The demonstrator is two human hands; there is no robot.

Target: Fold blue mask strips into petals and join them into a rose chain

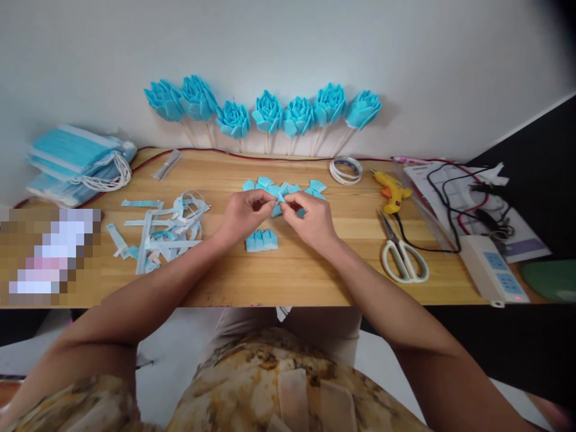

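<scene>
My left hand (pixel 249 214) and my right hand (pixel 311 217) meet over the middle of the table, fingertips pinched on a small blue fabric piece (pixel 281 197) between them. Behind and under the fingers lie more blue fabric pieces (pixel 317 186), partly hidden by the hands. Closer to me, a row of folded blue petals (pixel 262 240) rests flat on the wood. Several blue fabric flowers (pixel 269 112) on thin sticks lean against the wall at the back.
Cut strips (pixel 150 240) and a stack of blue face masks (pixel 74 153) lie left. White-handled scissors (pixel 404 259), a yellow glue gun (pixel 392 191), a tape roll (pixel 345 171) and a power strip (pixel 492 270) with cables are on the right. A blurred-out patch (pixel 49 258) covers the left edge.
</scene>
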